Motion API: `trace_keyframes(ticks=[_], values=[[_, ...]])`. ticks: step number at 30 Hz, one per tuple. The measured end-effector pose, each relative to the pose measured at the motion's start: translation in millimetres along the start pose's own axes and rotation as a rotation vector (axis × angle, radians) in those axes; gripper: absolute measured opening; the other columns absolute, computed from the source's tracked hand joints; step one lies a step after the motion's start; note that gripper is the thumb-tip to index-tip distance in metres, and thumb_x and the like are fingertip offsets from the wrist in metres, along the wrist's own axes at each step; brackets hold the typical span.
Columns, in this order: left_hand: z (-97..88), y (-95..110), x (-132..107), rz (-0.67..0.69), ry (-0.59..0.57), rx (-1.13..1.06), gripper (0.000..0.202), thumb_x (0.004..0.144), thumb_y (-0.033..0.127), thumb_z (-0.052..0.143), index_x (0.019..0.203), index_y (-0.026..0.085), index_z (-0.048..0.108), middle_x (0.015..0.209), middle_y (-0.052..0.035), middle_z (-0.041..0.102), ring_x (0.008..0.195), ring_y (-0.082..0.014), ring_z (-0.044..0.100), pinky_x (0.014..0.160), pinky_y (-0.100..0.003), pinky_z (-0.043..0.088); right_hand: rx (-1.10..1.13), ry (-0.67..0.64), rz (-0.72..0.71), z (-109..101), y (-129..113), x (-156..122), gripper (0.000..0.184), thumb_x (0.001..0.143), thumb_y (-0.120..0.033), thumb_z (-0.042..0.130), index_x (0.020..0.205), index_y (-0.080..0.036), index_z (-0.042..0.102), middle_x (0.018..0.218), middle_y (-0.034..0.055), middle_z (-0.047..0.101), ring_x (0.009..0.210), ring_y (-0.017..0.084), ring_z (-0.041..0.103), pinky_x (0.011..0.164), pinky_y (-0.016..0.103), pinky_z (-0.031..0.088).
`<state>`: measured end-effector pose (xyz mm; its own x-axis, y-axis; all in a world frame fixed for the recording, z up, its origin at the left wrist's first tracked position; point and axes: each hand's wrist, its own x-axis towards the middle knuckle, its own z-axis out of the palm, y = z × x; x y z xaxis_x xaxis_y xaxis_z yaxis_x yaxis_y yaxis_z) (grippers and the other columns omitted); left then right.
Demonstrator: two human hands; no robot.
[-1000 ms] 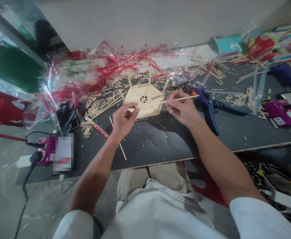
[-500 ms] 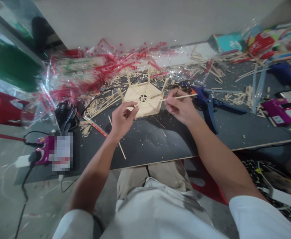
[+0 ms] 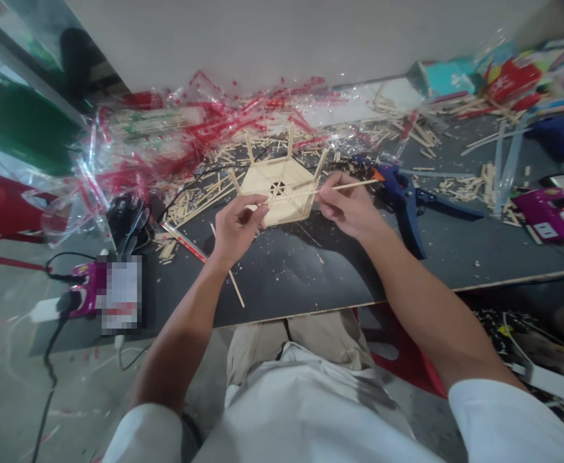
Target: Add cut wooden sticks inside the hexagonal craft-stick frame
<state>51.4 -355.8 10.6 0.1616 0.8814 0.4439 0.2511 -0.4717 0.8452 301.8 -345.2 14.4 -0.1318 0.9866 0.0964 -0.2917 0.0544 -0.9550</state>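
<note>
A hexagonal frame of thin wooden sticks (image 3: 278,193) lies on the dark board, with several upright sticks rising from its corners. My right hand (image 3: 349,207) pinches a long thin wooden stick (image 3: 344,187) that runs across the frame towards my other hand. My left hand (image 3: 237,231) is at the frame's near left edge, its fingertips on the wood. Those fingers hide the stick's far end, so I cannot tell whether they also hold it.
A blue glue gun (image 3: 402,193) lies just right of my right hand. Scattered sticks and torn clear-and-red plastic wrap (image 3: 175,132) cover the board's far side. A loose stick (image 3: 227,265) lies near the board's front edge (image 3: 301,310), with a magenta device (image 3: 549,218) at right.
Both hands have shifted slightly up and closer together, bringing the stick's tip in from the right. The frame and the whole scene sit slightly higher in view.
</note>
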Motion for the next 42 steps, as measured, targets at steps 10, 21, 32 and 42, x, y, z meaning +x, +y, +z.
trace_keyframes(ticks=[10, 21, 32, 42], values=[[2.4, -2, 0, -0.077, 0.026, -0.075, 0.022, 0.094, 0.039, 0.073, 0.105, 0.021, 0.071, 0.073, 0.0008, 0.072, 0.053, -0.0095, 0.066, 0.046, -0.020, 0.052, 0.052, 0.011, -0.029, 3, 3, 1, 0.048, 0.070, -0.051, 0.093, 0.077, -0.022, 0.055, 0.068, -0.0054, 0.068, 0.044, 0.001, 0.046, 0.037, 0.017, 0.028], [2.7, 0, 0, -0.076, 0.024, -0.065, 0.022, 0.094, 0.039, 0.072, 0.103, 0.020, 0.071, 0.058, 0.0043, 0.065, 0.050, -0.0086, 0.064, 0.047, -0.018, 0.050, 0.069, 0.022, -0.035, 4, 4, 2, 0.048, 0.068, -0.051, 0.094, 0.076, -0.022, 0.056, 0.068, -0.0048, 0.071, 0.043, 0.003, 0.046, 0.037, 0.017, 0.027], [7.0, 5, -2, -0.113, 0.059, -0.094, 0.023, 0.095, 0.042, 0.069, 0.101, 0.020, 0.066, 0.085, -0.0018, 0.078, 0.051, -0.0085, 0.069, 0.040, -0.016, 0.047, 0.004, 0.034, -0.011, 5, 5, 3, 0.054, 0.064, -0.058, 0.093, 0.078, -0.024, 0.053, 0.067, -0.0066, 0.064, 0.044, 0.003, 0.043, 0.036, 0.019, 0.025], [5.2, 3, -2, -0.141, 0.057, -0.097, 0.023, 0.096, 0.043, 0.066, 0.101, 0.021, 0.064, 0.098, -0.0054, 0.080, 0.051, -0.0085, 0.070, 0.036, -0.016, 0.045, -0.191, 0.180, -0.222, -15, 3, 10, 0.054, 0.071, -0.063, 0.087, 0.094, -0.029, 0.052, 0.070, -0.0081, 0.052, 0.043, 0.005, 0.038, 0.033, 0.024, 0.022]])
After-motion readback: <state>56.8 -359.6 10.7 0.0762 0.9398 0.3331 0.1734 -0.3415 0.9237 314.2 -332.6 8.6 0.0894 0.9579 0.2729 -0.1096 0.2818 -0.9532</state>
